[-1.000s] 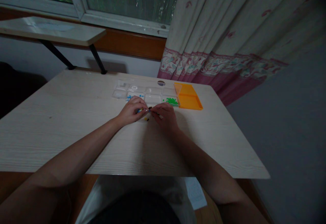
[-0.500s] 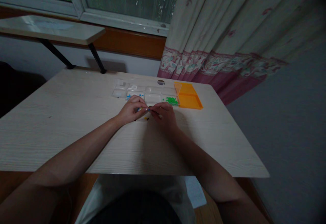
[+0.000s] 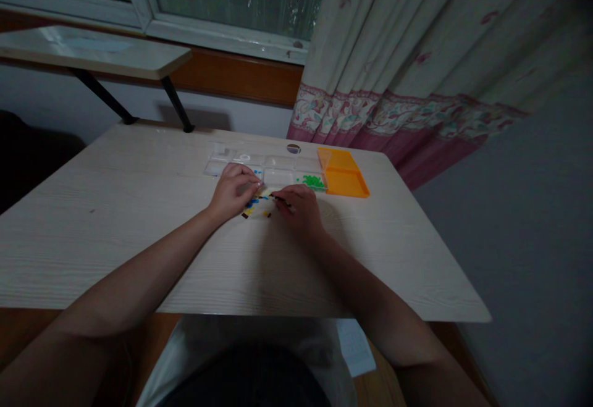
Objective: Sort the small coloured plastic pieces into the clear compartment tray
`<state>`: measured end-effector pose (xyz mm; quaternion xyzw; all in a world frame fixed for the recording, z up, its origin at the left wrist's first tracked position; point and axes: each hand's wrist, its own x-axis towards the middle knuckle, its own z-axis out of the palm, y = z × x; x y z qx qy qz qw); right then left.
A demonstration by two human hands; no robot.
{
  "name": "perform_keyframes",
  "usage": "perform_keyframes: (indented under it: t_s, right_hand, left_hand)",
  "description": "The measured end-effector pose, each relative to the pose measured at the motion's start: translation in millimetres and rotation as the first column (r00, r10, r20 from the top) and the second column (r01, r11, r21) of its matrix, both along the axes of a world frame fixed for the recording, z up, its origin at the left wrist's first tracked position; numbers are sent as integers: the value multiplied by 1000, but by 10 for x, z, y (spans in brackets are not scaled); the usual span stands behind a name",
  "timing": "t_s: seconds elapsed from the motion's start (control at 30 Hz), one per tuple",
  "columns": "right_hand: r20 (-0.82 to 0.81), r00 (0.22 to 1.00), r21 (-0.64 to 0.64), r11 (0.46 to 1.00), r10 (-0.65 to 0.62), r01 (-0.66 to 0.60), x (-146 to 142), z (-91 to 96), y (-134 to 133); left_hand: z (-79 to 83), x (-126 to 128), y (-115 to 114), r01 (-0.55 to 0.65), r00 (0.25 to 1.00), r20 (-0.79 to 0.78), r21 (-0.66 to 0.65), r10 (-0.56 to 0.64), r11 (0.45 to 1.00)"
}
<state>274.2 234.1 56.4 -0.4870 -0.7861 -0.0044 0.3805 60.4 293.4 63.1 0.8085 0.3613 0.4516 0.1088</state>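
Observation:
Over the left part of a pile of small blue, yellow and dark pieces (image 3: 251, 204) is my left hand (image 3: 231, 192). Its thumb and forefinger come together near the clear box; whatever lies between them is too small to make out. My right hand (image 3: 301, 209) is closed just right of the pile, with a small dark piece (image 3: 273, 195) at its fingertips. A yellow-and-dark piece (image 3: 267, 214) lies on the table between the hands. Behind them, the clear compartment box (image 3: 278, 176) holds green bits (image 3: 313, 181) at right and blue bits at left, partly covered by my left hand.
An open orange case (image 3: 345, 183) adjoins the right end of the clear box. A round hole cover (image 3: 293, 149) sits near the back edge of the wooden table (image 3: 185, 271). At back left stands a raised shelf (image 3: 115, 55) on black legs; a curtain (image 3: 370, 86) hangs behind.
My left hand has moved left and slightly away from the right one, uncovering blue and yellow pieces on the table. My right hand stays nearly where it was.

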Motion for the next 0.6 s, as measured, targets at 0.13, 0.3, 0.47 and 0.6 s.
perform_keyframes:
  t_s: [0.13, 0.3, 0.47, 0.6]
  right_hand:
    - [73, 997, -70, 997, -9, 14, -9, -6, 22]
    - [185, 983, -132, 991, -12, 37, -66, -23, 38]
    - [237, 971, -134, 990, -11, 43, -86, -42, 32]
    - [211, 977, -118, 992, -12, 38, -67, -56, 47]
  left_hand:
    - [-9, -82, 88, -115, 993, -7, 46, 115, 992]
    - [-61, -174, 203, -203, 979, 10, 53, 203, 978]
    - [-127, -207, 276, -257, 965, 60, 29, 255, 966]
    - [-147, -215, 303, -280, 957, 82, 25, 277, 960]
